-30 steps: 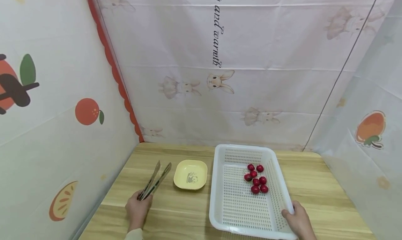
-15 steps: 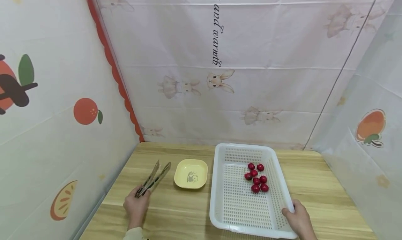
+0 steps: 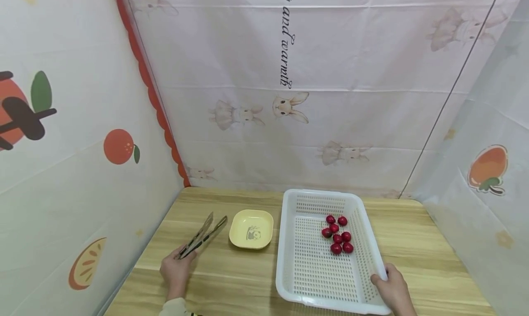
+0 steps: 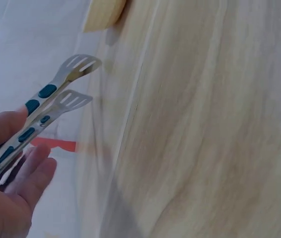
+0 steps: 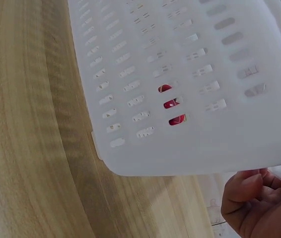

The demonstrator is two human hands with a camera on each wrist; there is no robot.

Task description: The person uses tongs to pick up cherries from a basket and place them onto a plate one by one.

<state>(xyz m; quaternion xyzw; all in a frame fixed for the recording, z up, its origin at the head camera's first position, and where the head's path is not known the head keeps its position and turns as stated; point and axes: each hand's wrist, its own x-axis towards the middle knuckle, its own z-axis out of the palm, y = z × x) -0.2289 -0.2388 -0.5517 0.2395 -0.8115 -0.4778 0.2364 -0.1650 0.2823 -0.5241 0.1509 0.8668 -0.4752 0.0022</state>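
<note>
My left hand [image 3: 177, 268] grips metal tongs [image 3: 216, 228] near their hinge end, left of a yellow square bowl [image 3: 235, 226]. In the left wrist view the tongs [image 4: 34, 128] show slotted tips and teal inserts, their tips apart with nothing between them. My right hand [image 3: 392, 286] holds the right rim of a white perforated plastic basket [image 3: 281, 265] near its front corner. Several small round dark-red fruits [image 3: 336, 249] lie loosely grouped toward the basket's back right. From the right wrist view, curled fingers [image 5: 245, 186] are at the rim, and red shows through the slots.
The wooden table [image 3: 235, 288] carries everything. Behind it hangs a pale rabbit-print cloth [image 3: 244, 68]. Fruit-print cloth walls [image 3: 136, 201] close in the left and right sides. A panda picture [image 3: 253, 233] marks the bowl's floor.
My left hand has shifted slightly left, and the tongs now lean a little further right. My right hand, the basket, the fruits and the bowl stay where they were.
</note>
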